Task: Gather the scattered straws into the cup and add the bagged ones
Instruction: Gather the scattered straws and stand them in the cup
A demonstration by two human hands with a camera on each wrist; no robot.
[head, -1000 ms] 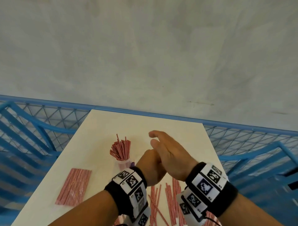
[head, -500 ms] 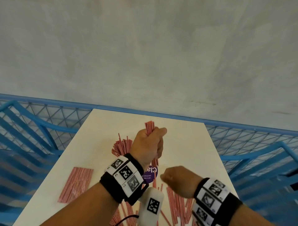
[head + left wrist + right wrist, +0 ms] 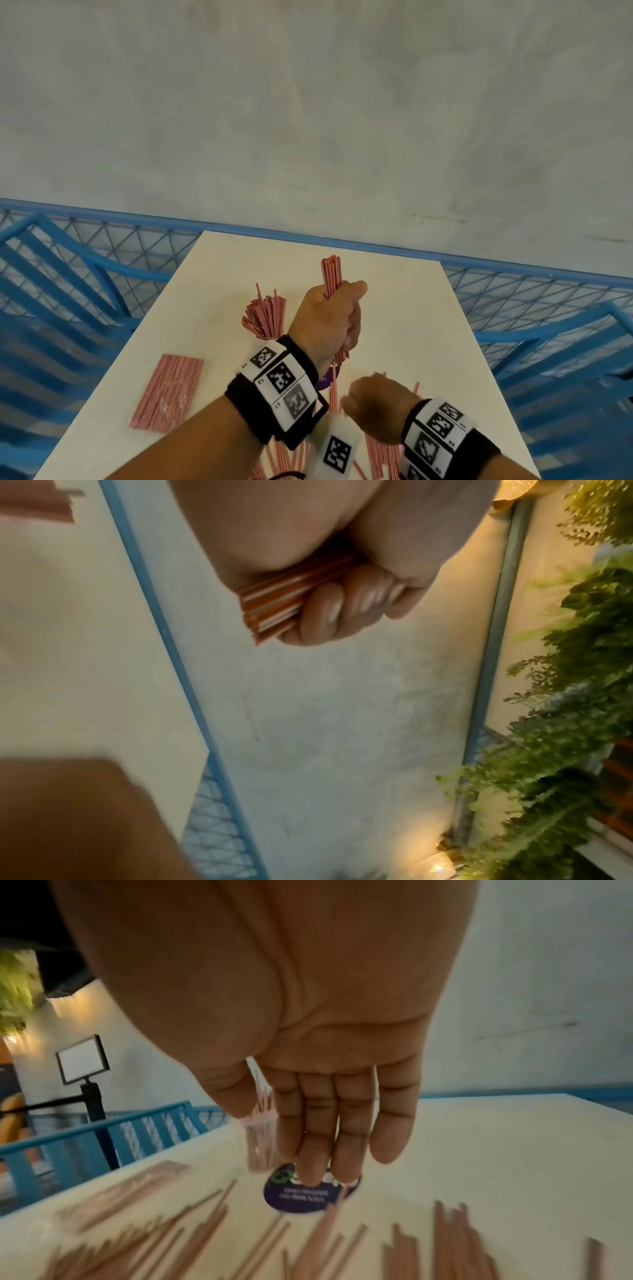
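My left hand (image 3: 329, 318) grips a bundle of red-and-white straws (image 3: 331, 274) upright above the white table (image 3: 411, 308); in the left wrist view its fingers (image 3: 342, 607) curl round the bundle (image 3: 270, 599). Just left of it stands the clear cup (image 3: 258, 1142), full of fanned-out straws (image 3: 265, 315). The bagged straws (image 3: 169, 390) lie flat at the left of the table. My right hand (image 3: 373, 407) is lower and nearer to me, holding nothing. Its straight fingers (image 3: 329, 1123) point down at a purple round sticker (image 3: 308, 1194). Loose straws (image 3: 342, 1245) lie scattered below them.
A blue mesh railing (image 3: 102, 274) runs close around the table on the left, far and right sides, with a grey wall behind. A sign stand (image 3: 84, 1058) is off to the left. Bare tabletop lies to the right of my left hand.
A second ago both hands were together over the loose straws. My left hand has since risen with the bundle toward the cup, and my right hand has dropped back toward the scattered straws.
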